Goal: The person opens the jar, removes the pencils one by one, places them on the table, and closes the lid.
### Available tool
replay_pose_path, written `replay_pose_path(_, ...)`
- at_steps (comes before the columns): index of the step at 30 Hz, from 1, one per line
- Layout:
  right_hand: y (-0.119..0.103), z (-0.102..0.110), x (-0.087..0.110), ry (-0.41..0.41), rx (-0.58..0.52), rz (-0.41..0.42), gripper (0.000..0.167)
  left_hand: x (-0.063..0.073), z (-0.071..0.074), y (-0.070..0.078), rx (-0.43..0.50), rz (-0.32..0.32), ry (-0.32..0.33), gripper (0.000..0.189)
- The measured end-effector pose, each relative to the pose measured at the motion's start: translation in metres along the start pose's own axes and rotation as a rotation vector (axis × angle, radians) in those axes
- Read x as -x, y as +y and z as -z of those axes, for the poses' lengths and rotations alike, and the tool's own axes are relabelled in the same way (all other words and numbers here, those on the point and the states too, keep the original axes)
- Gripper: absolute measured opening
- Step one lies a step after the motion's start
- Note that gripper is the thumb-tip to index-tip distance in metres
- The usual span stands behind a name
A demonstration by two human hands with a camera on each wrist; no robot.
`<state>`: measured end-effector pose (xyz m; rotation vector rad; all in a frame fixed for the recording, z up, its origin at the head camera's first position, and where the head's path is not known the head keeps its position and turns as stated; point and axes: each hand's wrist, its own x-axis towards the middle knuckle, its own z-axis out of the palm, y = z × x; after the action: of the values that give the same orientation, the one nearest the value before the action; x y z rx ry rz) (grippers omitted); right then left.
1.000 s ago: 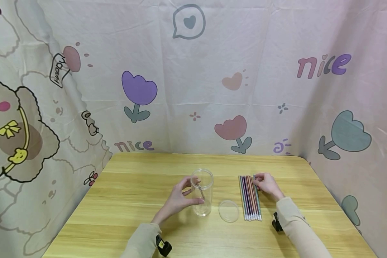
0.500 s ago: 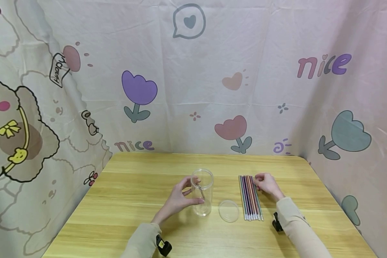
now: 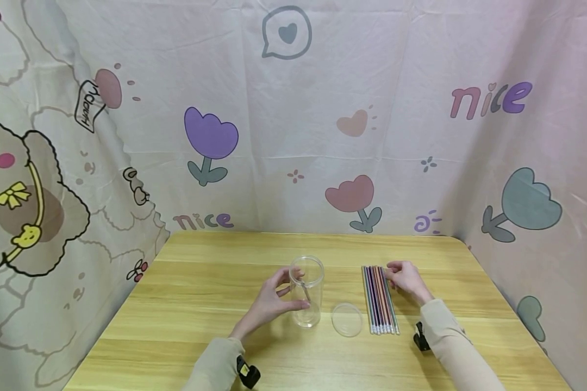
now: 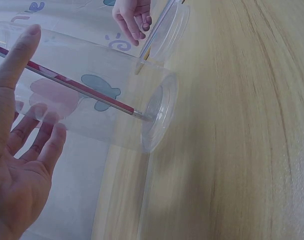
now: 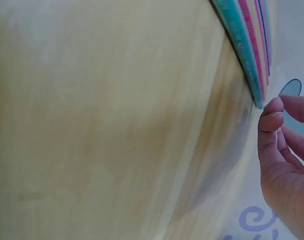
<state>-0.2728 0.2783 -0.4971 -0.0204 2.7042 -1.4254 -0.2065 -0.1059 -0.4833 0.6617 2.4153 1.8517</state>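
A clear cylindrical jar (image 3: 314,296) stands upright on the table, its top uncovered. My left hand (image 3: 266,304) holds it from the left, thumb on the near side and fingers around the far side. Inside the jar leans one red-and-silver pencil (image 4: 87,89), its end on the bottom. To the right, several pencils (image 3: 379,301) lie side by side in a row, white eraser ends toward me. Beside the far end of the rightmost, teal pencil (image 5: 241,47) is my right hand (image 3: 406,279), fingers loosely bent and nothing seen between them; contact with the pencil cannot be made out.
A round clear lid (image 3: 347,320) lies flat between the jar and the pencil row. The wooden table (image 3: 200,282) ends at a printed cloth backdrop (image 3: 283,108) behind and at both sides. Each sleeve carries a small black wrist camera (image 3: 248,374).
The near end of the rightmost pencil has shifted slightly right, fanning away from the row. My right hand has eased a little to the right. My left hand and the jar stay put.
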Motion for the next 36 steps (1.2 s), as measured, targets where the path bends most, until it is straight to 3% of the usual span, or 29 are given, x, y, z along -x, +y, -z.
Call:
replay_pose_path(15, -0.021, 0.005, 0.003, 0.051, -0.11, 0.086, 0.047, 0.001, -0.001, 0.003, -0.01, 0.011, 0.001, 0.078)
replay_pose_path(24, -0.033, 0.008, 0.004, 0.073, -0.157, 0.122, 0.048, 0.001, 0.0, 0.001, -0.021, -0.039, -0.007, 0.076)
replay_pose_path(36, -0.052, 0.016, 0.007, 0.096, -0.2, 0.202, 0.044, 0.001, 0.0, 0.001, -0.025, -0.046, -0.008, 0.076)
